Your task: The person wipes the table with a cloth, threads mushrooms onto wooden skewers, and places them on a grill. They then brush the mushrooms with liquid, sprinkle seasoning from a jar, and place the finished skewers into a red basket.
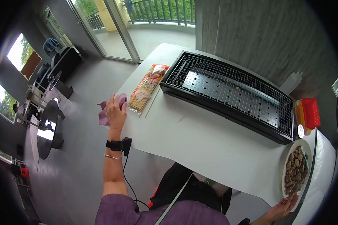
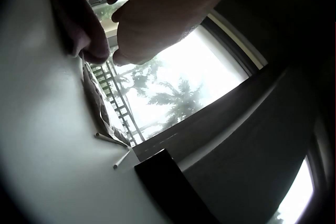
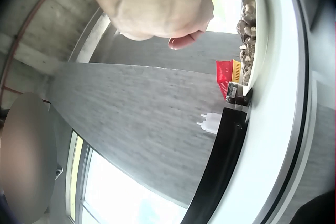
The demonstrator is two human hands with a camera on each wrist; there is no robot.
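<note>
At the table's left edge in the head view, my left hand rests on a crumpled purple cloth, fingers spread and relaxed. The left wrist view shows the same hand beside dark folds of the cloth. My right hand is at the near end of a white oval plate of brown mushrooms, its fingertips over the rim by the nearest ones. In the right wrist view this hand has loosely bent fingers beside the plate; some fingertips are hidden.
A long black grill with a wire grid lies across the table's back. Left of it is a packet of skewers, one loose skewer beside it. Red and yellow baskets, a small jar and a white bottle are at the right.
</note>
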